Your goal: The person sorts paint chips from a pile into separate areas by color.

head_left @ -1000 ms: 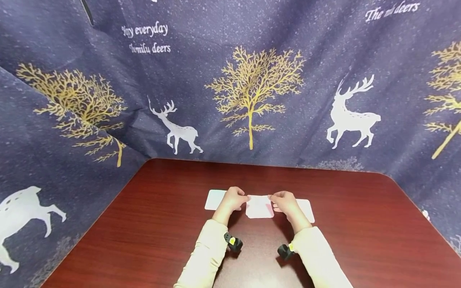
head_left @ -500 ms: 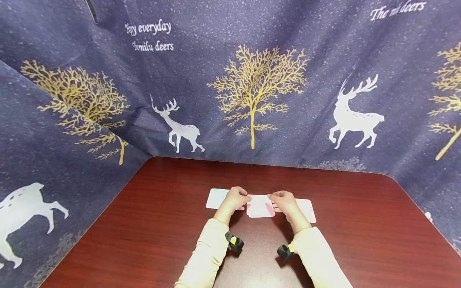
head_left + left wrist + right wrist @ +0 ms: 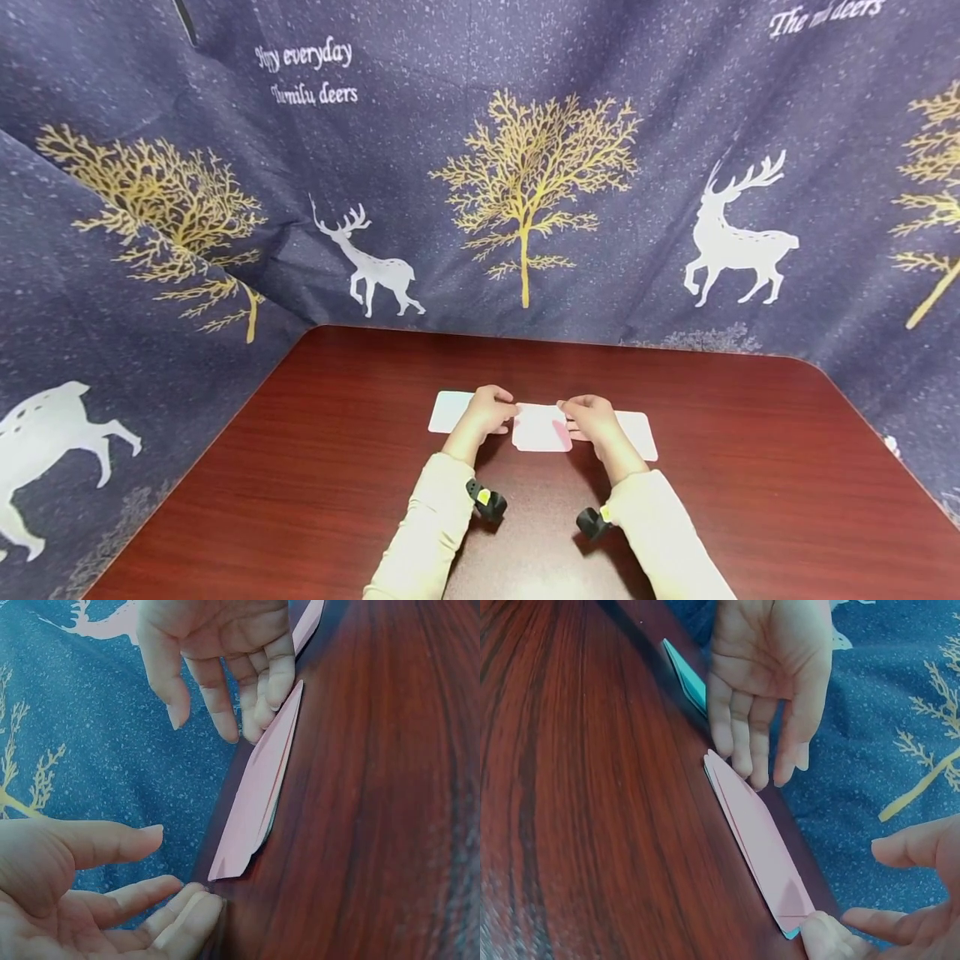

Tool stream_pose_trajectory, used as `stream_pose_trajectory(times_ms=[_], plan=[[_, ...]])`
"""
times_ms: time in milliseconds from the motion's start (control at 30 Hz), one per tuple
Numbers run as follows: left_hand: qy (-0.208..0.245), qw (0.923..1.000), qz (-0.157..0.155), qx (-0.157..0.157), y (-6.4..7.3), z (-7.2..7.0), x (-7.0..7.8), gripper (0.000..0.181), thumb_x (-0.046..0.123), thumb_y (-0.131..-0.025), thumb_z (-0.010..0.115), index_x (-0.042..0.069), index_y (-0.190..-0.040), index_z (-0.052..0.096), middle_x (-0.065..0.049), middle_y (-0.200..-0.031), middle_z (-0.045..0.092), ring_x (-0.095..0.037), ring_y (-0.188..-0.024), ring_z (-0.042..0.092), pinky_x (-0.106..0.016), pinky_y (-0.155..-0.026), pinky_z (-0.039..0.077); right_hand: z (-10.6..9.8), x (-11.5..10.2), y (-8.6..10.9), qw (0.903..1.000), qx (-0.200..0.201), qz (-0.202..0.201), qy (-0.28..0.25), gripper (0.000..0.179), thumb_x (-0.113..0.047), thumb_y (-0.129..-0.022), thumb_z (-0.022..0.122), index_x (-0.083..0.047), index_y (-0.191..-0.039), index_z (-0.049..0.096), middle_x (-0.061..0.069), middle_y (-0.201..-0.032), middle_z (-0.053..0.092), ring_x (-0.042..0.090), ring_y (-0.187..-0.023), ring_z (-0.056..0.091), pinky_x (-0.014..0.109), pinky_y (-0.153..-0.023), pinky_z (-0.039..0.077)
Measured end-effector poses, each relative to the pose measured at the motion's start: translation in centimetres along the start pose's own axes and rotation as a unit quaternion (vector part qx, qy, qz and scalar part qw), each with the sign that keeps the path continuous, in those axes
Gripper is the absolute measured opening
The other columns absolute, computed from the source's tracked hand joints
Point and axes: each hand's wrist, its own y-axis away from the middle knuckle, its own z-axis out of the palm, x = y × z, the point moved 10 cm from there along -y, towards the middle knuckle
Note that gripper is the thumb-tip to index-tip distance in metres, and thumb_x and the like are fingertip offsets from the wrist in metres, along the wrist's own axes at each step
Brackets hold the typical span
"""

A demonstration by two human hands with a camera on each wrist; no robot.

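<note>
A small stack of pink, round-cornered cards [image 3: 538, 427] lies on the table between both hands, with a teal edge showing underneath in the right wrist view. My left hand [image 3: 486, 412] is at its left side, fingertips right at the edge. On the opposite side my right hand [image 3: 592, 421] has its fingertips against the stack's edge. Both wrist views show relaxed, mostly straight fingers, with the thumbs apart from the cards. Partly behind the left hand is a pale teal card stack [image 3: 448, 412]. A pale pink card stack [image 3: 637, 435] lies partly behind the right hand.
The dark red wooden table [image 3: 300, 500] has its far edge close to a blue cloth hanging [image 3: 450, 50] with printed deer and trees. Black wrist cameras sit on both wrists, low over the tabletop.
The head view has shifted very slightly. Both hands stay at the sides of the middle stack, with hardly any movement.
</note>
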Motion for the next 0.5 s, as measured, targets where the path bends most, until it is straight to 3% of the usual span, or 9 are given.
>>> stream_pose_trajectory(times_ms=[200,400,500], plan=[[0.030,0.9995,-0.002,-0.011,0.13,0.36,0.10,0.032,0.001,-0.086,0.063,-0.013,-0.112,0.054,-0.021,-0.101,0.061,-0.023,-0.082,0.065,-0.037,-0.072,0.058,0.07,-0.06,0.13,1.0000,0.000,0.002,-0.004,0.044,-0.015,-0.092,0.057,0.016,-0.122,0.048,0.022,-0.096,0.062,0.018,-0.079,0.063,0.032,-0.072,0.058],[0.083,0.9959,-0.016,-0.032,-0.26,0.73,-0.62,0.035,0.001,-0.087,0.060,-0.014,-0.118,0.051,-0.026,-0.112,0.060,-0.033,-0.094,0.066,-0.041,-0.078,0.057,0.04,-0.09,0.19,0.9996,0.000,0.006,-0.026,0.042,-0.016,-0.093,0.056,0.016,-0.120,0.049,0.025,-0.102,0.061,0.020,-0.080,0.065,0.035,-0.075,0.057],[0.082,0.9961,-0.015,-0.028,-0.41,0.60,-0.71,0.035,0.002,-0.087,0.060,-0.014,-0.118,0.051,-0.025,-0.111,0.062,-0.031,-0.092,0.067,-0.040,-0.078,0.057,0.09,-0.07,0.12,0.9995,-0.005,0.007,-0.032,0.041,-0.016,-0.093,0.054,0.015,-0.119,0.050,0.025,-0.102,0.061,0.018,-0.078,0.064,0.035,-0.076,0.057]])
